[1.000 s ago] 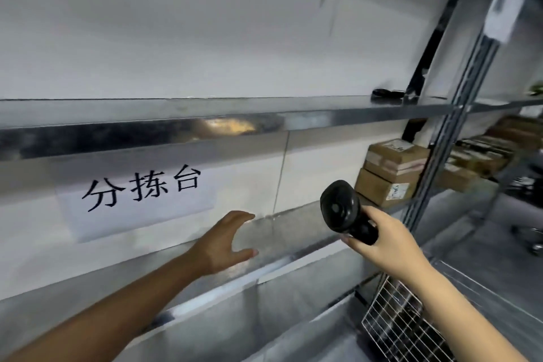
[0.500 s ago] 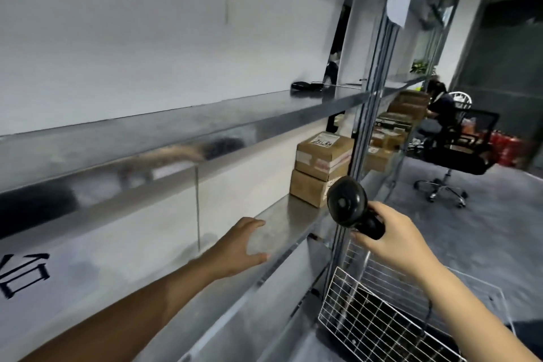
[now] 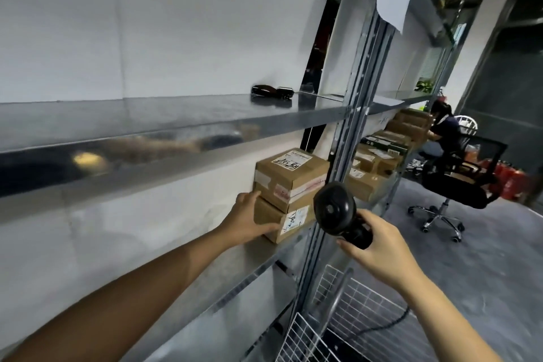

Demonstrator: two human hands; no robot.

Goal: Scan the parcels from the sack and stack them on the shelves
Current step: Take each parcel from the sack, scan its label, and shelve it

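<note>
Two brown cardboard parcels stand stacked on the metal shelf (image 3: 223,270): an upper parcel (image 3: 289,175) with a white label on top and a lower parcel (image 3: 282,219) with a label on its front. My left hand (image 3: 246,222) grips the left end of the lower parcel, thumb along its front, fingers behind. My right hand (image 3: 379,250) holds a black handheld scanner (image 3: 338,211) by its handle, just right of the parcels, head pointing toward the shelf.
A black object (image 3: 271,91) lies on the upper shelf (image 3: 176,117). More parcels (image 3: 379,156) fill the shelf bay beyond the upright post (image 3: 349,132). A white wire basket (image 3: 332,326) stands below right. A seated person (image 3: 443,129) and an office chair (image 3: 458,185) are further right.
The view swung right along the shelf. My left hand moved from the bare shelf to the lower parcel and took hold of it. My right hand kept the scanner.
</note>
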